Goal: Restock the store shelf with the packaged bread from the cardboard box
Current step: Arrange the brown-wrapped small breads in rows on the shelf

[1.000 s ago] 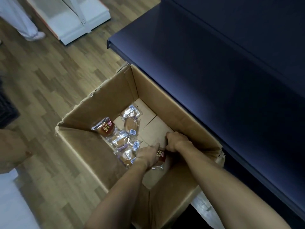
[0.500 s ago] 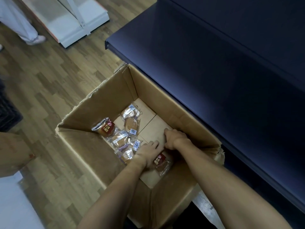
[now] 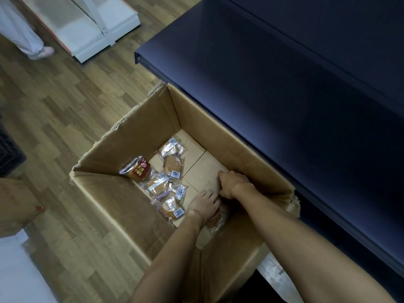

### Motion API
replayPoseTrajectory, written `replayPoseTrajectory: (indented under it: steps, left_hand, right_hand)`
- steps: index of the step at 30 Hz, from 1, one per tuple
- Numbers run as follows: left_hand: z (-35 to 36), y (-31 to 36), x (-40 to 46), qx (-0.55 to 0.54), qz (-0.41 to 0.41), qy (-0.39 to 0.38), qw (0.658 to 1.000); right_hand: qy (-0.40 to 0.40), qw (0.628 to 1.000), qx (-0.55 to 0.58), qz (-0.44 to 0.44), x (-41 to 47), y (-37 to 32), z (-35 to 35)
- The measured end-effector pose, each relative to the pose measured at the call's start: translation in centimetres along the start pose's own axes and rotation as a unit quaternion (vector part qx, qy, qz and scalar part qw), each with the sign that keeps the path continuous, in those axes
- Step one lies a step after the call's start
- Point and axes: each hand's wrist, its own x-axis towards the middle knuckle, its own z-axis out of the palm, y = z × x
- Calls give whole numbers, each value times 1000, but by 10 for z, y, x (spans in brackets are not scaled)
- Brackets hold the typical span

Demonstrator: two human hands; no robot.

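Open brown cardboard box (image 3: 135, 206) | left hand (image 3: 204, 204) flat, pinning clear-wrapped bread packet (image 3: 215, 219) for pickup | right hand (image 3: 232, 184) curled, contents hidden | dark shelf (image 3: 273, 88) bare.

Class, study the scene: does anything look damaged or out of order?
Yes. The box has torn, ragged rims at its corners, and the bread packs lie jumbled inside, some label-up, some barcode-up, overlapping rather than stacked.

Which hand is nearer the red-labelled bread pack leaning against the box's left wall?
Left. The left hand is in the cardboard box, right of and nearer the camera than the red-labelled bread pack. The right hand is farther right, by the shelf-side wall.
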Motion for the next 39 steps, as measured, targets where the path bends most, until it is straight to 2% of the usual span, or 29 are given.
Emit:
replayPoseTrajectory:
  steps: [6, 11, 14, 17, 20, 22, 27, 31, 35, 39]
  left_hand:
    - [-5, -15, -6, 39, -19, -7, 999]
    - [-22, -37, -16, 1, -128, -61, 990]
    - [-37, -54, -25, -41, -173, -44, 983]
    - [-50, -74, -47, -67, -200, 9, 978]
    - [-68, -95, -79, -83, -215, 71, 971]
    - [-80, -105, -103, -76, -223, 136, 962]
    - [-105, -114, -161, -77, -225, 287, 928]
    - [-127, -110, -200, -81, -213, 385, 894]
    - [-144, -106, -234, -87, -201, 440, 871]
    - [-158, -102, -265, -77, -196, 493, 844]
  right_hand:
    - [-10, 999, -31, 0, -1, -4, 1]
    - [-1, 1000, -27, -10, -7, -6, -4]
    - [8, 1000, -19, -23, -15, -8, -12]
    - [48, 998, 5, -42, -29, -13, -25]
    - [146, 986, 46, -68, -54, -21, -35]
    - [207, 972, 70, -81, -74, -26, -40]
    - [298, 941, 120, -107, -132, -46, -52]
    - [393, 900, 111, -152, -178, -71, -64]
    - [474, 860, 73, -174, -214, -92, -76]
    - [523, 831, 41, -186, -242, -108, -80]
